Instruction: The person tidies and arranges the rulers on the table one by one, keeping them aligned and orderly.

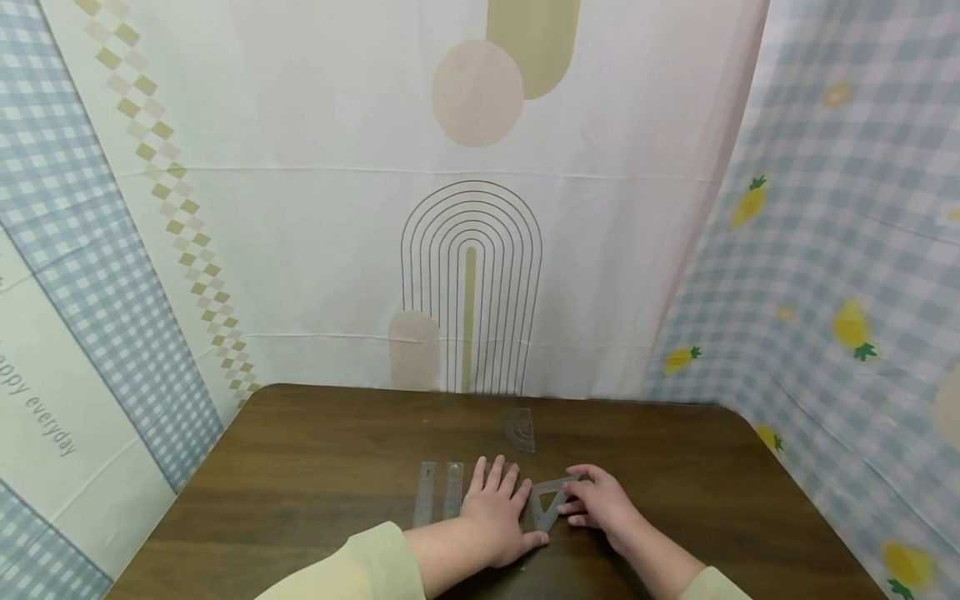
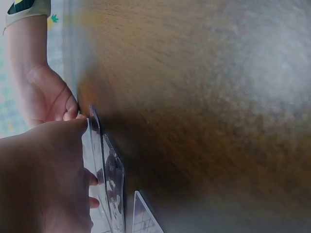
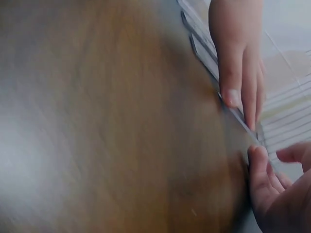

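Note:
A clear set square (image 1: 543,506) with a triangular cutout lies on the table between the two hands. The right hand (image 1: 598,504) pinches it at its right side. Palm down and fingers spread, the left hand (image 1: 495,512) rests just left of the set square, its thumb near the lower corner. Two clear rulers, a left ruler (image 1: 424,492) and a right ruler (image 1: 453,483), lie side by side left of that hand, partly covered by the forearm. Behind the hands lies a clear protractor (image 1: 521,429). In the left wrist view, clear plastic pieces (image 2: 115,182) show beside the left hand (image 2: 48,170).
The brown wooden table (image 1: 315,450) has rounded back corners. A patterned white cloth (image 1: 322,250) hangs behind it, with checked cloth (image 1: 810,250) on the right side.

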`<action>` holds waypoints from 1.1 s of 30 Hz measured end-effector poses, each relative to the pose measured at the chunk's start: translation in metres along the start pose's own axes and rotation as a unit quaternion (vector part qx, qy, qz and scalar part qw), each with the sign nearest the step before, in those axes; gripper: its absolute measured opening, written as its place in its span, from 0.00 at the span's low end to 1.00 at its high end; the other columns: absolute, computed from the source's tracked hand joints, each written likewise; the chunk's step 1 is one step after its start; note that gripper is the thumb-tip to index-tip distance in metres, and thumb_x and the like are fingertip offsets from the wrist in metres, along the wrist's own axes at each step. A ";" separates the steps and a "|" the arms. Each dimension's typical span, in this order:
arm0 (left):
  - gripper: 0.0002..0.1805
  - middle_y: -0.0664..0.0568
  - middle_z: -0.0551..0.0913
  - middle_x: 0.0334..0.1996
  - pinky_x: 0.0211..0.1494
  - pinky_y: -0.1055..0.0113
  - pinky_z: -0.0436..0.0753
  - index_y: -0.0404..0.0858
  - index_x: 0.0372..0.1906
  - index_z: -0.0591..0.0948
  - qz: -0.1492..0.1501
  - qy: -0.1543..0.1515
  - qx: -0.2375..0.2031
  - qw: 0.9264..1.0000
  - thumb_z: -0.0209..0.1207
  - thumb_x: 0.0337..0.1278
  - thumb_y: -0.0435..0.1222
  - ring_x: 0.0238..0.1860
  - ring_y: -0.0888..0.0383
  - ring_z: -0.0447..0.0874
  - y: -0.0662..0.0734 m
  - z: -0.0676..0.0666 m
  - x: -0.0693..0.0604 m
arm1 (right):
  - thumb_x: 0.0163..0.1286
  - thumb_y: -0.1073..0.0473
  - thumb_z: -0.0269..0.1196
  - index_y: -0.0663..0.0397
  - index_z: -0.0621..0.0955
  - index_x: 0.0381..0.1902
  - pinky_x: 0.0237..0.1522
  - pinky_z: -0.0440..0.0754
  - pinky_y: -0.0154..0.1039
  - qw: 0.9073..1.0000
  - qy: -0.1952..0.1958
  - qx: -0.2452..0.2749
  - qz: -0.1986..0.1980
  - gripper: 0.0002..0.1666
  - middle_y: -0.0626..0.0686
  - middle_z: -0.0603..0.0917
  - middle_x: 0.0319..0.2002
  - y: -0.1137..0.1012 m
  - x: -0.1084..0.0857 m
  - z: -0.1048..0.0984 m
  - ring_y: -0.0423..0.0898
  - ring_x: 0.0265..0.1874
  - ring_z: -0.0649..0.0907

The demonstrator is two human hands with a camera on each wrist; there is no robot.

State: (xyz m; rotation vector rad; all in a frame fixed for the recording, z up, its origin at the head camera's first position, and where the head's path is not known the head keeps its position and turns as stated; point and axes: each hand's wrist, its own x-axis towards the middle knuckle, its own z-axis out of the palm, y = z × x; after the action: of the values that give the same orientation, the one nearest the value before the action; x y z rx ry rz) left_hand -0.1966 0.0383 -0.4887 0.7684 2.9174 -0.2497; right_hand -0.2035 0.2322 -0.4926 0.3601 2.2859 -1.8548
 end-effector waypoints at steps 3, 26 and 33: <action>0.48 0.56 0.56 0.77 0.76 0.44 0.43 0.59 0.77 0.60 -0.002 0.003 0.002 1.000 0.34 0.55 0.78 0.79 0.48 0.43 0.000 0.001 0.000 | 0.70 0.63 0.59 0.67 0.74 0.60 0.28 0.83 0.42 0.998 -0.016 -0.060 -0.025 0.22 0.57 0.82 0.37 -0.003 0.005 -0.003 0.48 0.29 0.83; 0.47 0.56 0.53 0.78 0.76 0.44 0.40 0.60 0.78 0.57 0.003 -0.028 -0.021 0.999 0.33 0.56 0.77 0.79 0.49 0.40 -0.002 0.001 0.004 | 0.66 0.56 0.69 0.56 0.78 0.63 0.44 0.77 0.46 0.885 -0.246 -0.342 -0.198 0.29 0.53 0.77 0.49 -0.018 0.027 -0.036 0.49 0.45 0.77; 0.47 0.55 0.53 0.78 0.76 0.44 0.39 0.59 0.78 0.58 0.005 -0.021 -0.029 0.999 0.33 0.57 0.77 0.79 0.49 0.40 -0.003 0.002 0.003 | 0.66 0.58 0.69 0.54 0.79 0.63 0.43 0.77 0.43 0.880 -0.250 -0.351 -0.202 0.27 0.52 0.76 0.47 -0.019 0.026 -0.036 0.49 0.45 0.77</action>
State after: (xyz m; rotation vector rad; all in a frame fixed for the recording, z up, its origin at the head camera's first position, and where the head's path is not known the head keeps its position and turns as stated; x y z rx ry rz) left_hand -0.2010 0.0370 -0.4907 0.7590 2.8668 -0.1763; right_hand -0.2331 0.2652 -0.4746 -0.6624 2.5241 -0.9195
